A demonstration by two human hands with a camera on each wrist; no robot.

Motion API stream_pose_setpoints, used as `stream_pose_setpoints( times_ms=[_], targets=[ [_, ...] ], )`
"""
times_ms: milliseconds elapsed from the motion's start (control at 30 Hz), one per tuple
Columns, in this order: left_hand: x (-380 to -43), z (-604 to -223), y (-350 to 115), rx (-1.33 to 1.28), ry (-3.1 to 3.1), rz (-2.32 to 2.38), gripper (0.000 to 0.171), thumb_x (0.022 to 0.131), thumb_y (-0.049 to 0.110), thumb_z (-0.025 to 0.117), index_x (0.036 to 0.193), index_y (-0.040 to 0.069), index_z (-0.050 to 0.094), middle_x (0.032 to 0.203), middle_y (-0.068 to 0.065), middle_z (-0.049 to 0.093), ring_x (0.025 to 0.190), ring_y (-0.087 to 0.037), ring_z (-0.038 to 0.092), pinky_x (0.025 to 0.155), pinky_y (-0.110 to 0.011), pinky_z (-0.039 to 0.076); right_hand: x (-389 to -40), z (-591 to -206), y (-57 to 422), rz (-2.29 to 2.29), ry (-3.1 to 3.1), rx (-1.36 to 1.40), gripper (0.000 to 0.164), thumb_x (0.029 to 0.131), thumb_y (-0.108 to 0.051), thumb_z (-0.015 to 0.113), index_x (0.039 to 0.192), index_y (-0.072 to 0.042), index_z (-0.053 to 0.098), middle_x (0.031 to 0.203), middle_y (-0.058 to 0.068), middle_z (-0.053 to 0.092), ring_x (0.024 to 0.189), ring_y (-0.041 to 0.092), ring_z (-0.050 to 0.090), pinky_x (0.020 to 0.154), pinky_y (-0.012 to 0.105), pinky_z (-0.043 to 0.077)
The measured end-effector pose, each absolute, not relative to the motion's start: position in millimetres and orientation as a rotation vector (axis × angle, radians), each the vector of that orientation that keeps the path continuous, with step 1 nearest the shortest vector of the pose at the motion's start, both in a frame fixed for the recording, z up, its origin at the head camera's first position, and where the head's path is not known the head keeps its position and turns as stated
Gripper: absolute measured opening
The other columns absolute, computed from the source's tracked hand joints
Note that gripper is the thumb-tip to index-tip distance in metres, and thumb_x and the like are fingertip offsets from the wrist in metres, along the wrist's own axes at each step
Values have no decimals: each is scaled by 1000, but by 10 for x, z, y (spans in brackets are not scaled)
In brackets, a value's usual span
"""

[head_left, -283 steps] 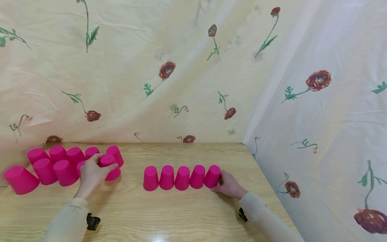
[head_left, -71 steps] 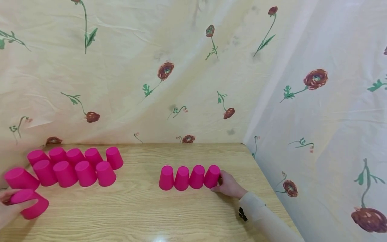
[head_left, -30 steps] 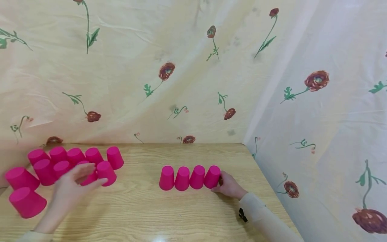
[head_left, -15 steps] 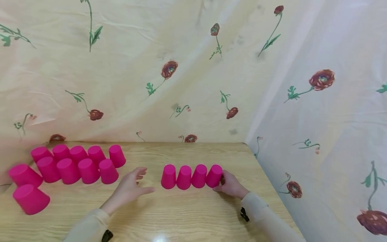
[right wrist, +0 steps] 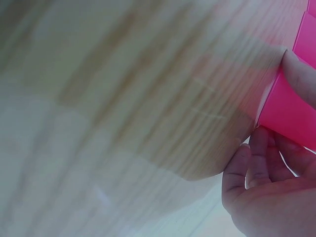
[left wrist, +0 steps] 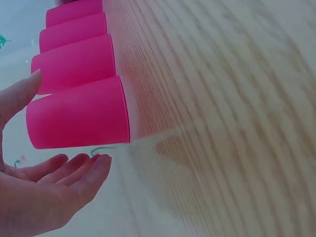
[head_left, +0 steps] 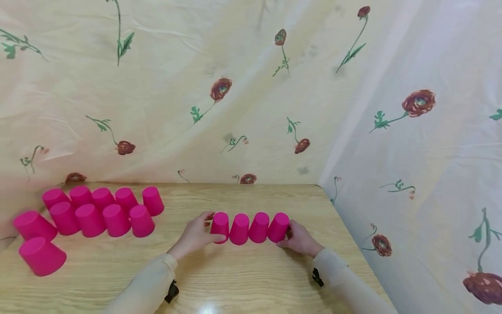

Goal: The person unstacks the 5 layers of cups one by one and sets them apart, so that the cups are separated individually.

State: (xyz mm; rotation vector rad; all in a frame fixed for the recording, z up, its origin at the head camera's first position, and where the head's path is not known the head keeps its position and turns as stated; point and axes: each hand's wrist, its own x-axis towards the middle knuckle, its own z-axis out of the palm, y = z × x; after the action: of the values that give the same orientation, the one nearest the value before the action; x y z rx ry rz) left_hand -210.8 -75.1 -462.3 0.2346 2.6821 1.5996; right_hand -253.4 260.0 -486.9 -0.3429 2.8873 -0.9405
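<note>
Four upside-down pink cups stand in a row at mid-table. At the row's left end, my left hand [head_left: 196, 235] reaches around the leftmost cup [head_left: 220, 223], thumb in front and fingers behind. In the left wrist view a gap shows between the left hand's fingers [left wrist: 81, 180] and that cup [left wrist: 79, 116]; the thumb is raised near its narrow end. My right hand [head_left: 301, 239] holds the rightmost cup [head_left: 279, 226] low on its side. In the right wrist view, thumb and curled fingers lie on either side of this cup [right wrist: 289, 111].
On the left stands a group of several more upside-down pink cups [head_left: 90, 221], in two rows, with one cup [head_left: 42, 256] at its near left. A flower-patterned cloth [head_left: 164, 109] hangs behind the wooden table [head_left: 243, 283] and along its right side.
The row's former leftmost cup went to the near left of the group and was let go. My left hand then came back right, empty, to the row. My right hand stayed put.
</note>
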Motion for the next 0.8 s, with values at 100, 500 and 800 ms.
stream_pose_setpoints(
  times_ms=[100,500,800],
  targets=[
    [-2140,-4627,-701,244,2698,1598,69,74,19,84,132,2,50,125,-14,57,112,-38,54,88,-48,49,-2540,-4873,2612,-948,2885,-340,56,71,-13,86,115,-2,54,99,4,58,86,22,52,83,40,48],
    [-2177,-4647,-656,190,2703,1610,61,76,17,82,128,5,54,117,-10,60,108,-34,56,83,-44,52,-2562,-4888,2617,-970,2863,-342,57,71,-15,86,116,-3,53,101,4,59,88,22,53,86,41,48],
    [-2175,-4639,-700,155,2690,1624,55,79,19,79,128,6,56,115,-7,61,107,-31,56,82,-41,53,-2563,-4882,2607,-965,2870,-354,56,71,-13,86,115,-4,54,99,3,58,86,21,52,83,39,47]
  ],
)
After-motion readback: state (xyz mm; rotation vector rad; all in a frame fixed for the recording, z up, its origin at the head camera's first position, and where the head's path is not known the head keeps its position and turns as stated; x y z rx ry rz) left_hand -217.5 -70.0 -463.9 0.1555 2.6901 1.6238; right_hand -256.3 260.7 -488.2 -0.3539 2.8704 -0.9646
